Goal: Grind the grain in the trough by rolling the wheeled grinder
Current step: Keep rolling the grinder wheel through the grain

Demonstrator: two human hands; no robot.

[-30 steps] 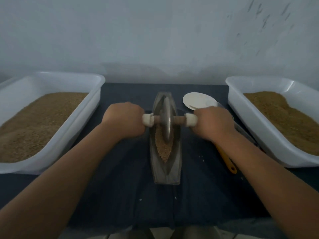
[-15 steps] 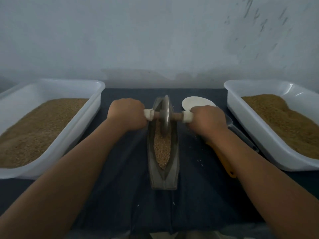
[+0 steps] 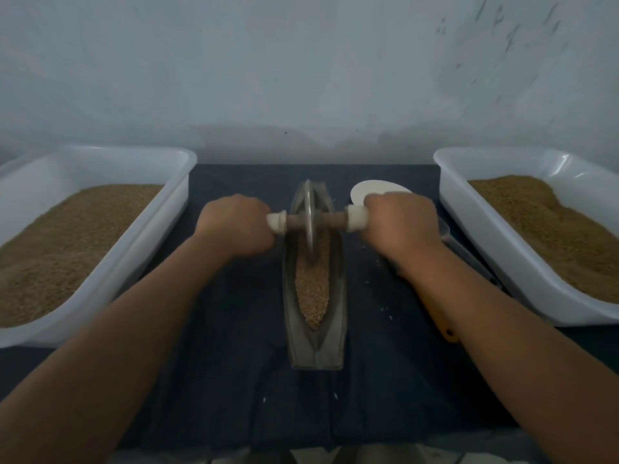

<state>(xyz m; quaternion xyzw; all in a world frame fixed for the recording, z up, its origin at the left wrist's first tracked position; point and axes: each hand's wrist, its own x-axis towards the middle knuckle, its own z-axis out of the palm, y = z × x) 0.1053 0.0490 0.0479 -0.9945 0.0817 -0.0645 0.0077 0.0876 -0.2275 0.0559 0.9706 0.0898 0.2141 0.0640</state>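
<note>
Head view: a white tub (image 3: 174, 195) heaped with brown meal sits at the worktop's (image 3: 234, 380) left edge. The left hand (image 3: 234, 226) clenches one handle of the wheeled grinder (image 3: 310, 222), whose wheel stands upright on the grain (image 3: 313, 289) toward the trough's (image 3: 315, 349) far end. The right hand (image 3: 400, 226) grasps the other handle. A second tub (image 3: 475, 229) sits rightmost.

Pale scuffed wall (image 3: 301, 68), dark tablecloth (image 3: 234, 396), dim light
</note>
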